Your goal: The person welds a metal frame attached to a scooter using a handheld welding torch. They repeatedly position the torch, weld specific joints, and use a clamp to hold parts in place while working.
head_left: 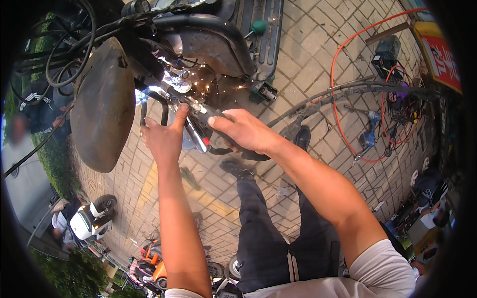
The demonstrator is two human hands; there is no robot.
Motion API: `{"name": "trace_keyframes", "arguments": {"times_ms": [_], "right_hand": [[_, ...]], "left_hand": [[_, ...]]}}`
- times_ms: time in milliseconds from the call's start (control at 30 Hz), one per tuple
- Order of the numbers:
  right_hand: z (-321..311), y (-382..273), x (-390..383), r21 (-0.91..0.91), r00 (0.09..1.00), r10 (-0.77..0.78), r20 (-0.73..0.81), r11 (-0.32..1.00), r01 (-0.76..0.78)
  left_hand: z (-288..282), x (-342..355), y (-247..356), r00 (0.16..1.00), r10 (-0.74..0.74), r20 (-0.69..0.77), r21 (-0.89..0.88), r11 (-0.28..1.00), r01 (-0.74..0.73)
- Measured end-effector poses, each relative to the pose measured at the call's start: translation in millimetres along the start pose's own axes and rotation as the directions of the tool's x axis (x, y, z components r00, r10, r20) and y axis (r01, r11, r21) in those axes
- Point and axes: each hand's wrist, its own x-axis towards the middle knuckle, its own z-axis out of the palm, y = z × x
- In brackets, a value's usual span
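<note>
A welding torch (196, 105) is gripped in my right hand (243, 131), its front end angled up and left toward a bright arc. White-blue glare and orange sparks spread over the metal parts under the dark vehicle frame (208, 49). My left hand (164, 136) closes around the lower end of a bent black metal bar (163, 102). The thumb of that hand points up beside the torch. Just below the torch lies a silver tube with a red tip (198, 139), partly hidden by my hands. Glare hides the exact spot being welded.
A rusty oval panel (102, 104) hangs left of my hands. Thick cable (318, 102) runs right from the torch. On the paving lie an orange hose (334, 74), a blue power tool (367, 139) and a black box (387, 54). A white scooter (84, 221) and people are at left.
</note>
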Motion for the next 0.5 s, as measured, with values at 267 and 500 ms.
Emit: {"name": "trace_keyframes", "arguments": {"times_ms": [267, 500], "right_hand": [[1.7, 1.9, -0.3, 0.013, 1.0, -0.008, -0.008, 1.0, 0.008], [5.3, 30.2, -17.4, 0.006, 0.995, -0.057, -0.086, 0.998, 0.058]], "left_hand": [[-1.5, -1.8, 0.1, 1.0, 0.011, -0.007, -0.008, 1.0, -0.011], [-14.2, -8.2, -13.7, 0.994, 0.092, 0.052, -0.11, 0.99, -0.086]]}}
